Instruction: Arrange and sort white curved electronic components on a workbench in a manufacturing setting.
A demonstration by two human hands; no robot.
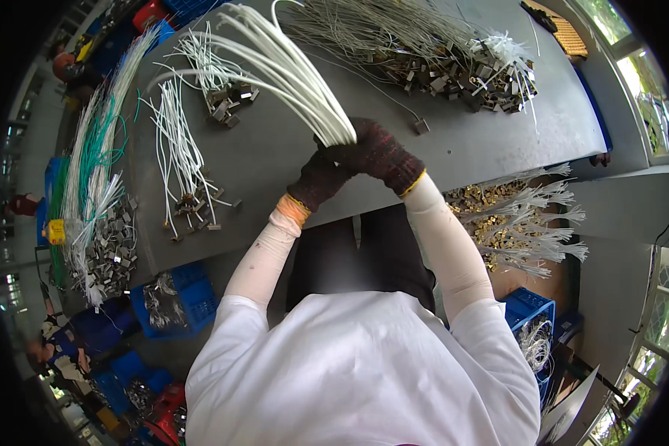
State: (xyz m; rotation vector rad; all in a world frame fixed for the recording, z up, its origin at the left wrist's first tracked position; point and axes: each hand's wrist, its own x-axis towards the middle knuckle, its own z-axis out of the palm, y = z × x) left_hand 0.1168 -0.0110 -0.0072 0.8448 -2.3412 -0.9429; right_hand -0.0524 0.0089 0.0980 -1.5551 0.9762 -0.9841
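White wire bundle (293, 70) in both gloved hands' grip, right hand (379, 152), left hand (318, 181).

2 gloved hands, 1 held wire bundle (290, 67), 1 grey table (453, 141), 2 blue crates.

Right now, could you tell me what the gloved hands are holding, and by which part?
Both hands, left hand and right hand, grip a bundle of white wires at its near end.
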